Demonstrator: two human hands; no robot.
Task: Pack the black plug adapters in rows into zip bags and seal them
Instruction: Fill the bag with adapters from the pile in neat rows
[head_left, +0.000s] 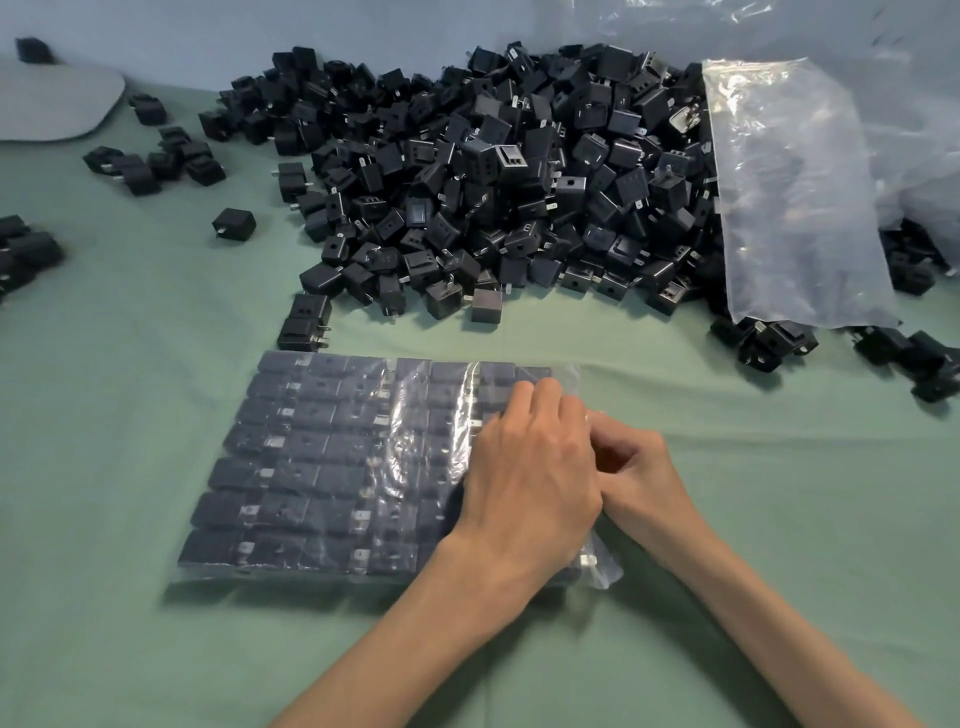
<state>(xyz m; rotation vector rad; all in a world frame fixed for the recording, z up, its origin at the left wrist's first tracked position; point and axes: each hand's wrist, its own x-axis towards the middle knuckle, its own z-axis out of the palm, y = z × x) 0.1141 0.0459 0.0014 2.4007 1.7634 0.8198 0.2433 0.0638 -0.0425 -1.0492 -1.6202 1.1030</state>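
Under the left hand (530, 478), a clear bag (605, 569) is lying flat on the green cloth (156, 649), and black adapters (311, 441) are sitting inside it in neat rows. The left hand is resting palm down on the bag's right part, its fingers reaching forward and pressing the plastic onto the rows. Just right of it and touching it, the right hand (634, 467) is curling its fingers in at the bag's right edge, where loose plastic is sticking out. It seems to be pinching that edge, though the left hand is hiding part of the grip. The two hands are lying side against side. Beyond both hands, a big pile (493, 171) of loose adapters is spreading over the cloth. Well beyond the right hand, a stack of empty bags (795, 197) is lying across the pile's right side. Forward and left of the left hand, just off the bag's far corner, a pair (306, 322) of adapters is lying side by side. Farther left, a lone adapter (234, 224) is sitting apart, and a grey pad (52, 104) is lying far beyond it.
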